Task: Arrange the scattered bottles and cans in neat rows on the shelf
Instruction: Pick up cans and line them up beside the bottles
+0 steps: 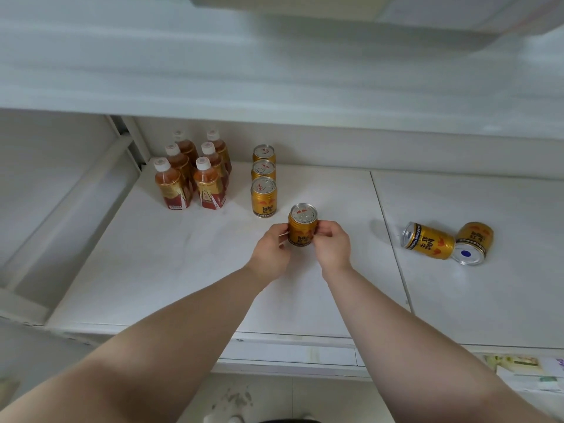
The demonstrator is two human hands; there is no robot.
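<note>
white shelf (152,270) | six bottles (207,184) left | three upright cans (263,170) | two toppled cans (430,241) right

- Held Red Bull can (302,228): gold body, red emblem, dark lettering, dark base band, silver lid with a red mark.
- Row of three Red Bull cans (263,190), behind and left of the held Red Bull can: gold bodies, silver lids with red marks.
- Tea bottles (192,175), farther left of the held Red Bull can: amber-brown liquid, white caps, gold-and-red labels.
- Two tipped Red Bull cans (428,241), right of the held Red Bull can: gold, red emblems, dark lettering; the farther one's silver base bears a blue dot.
- Shelf (183,270): white.
</note>
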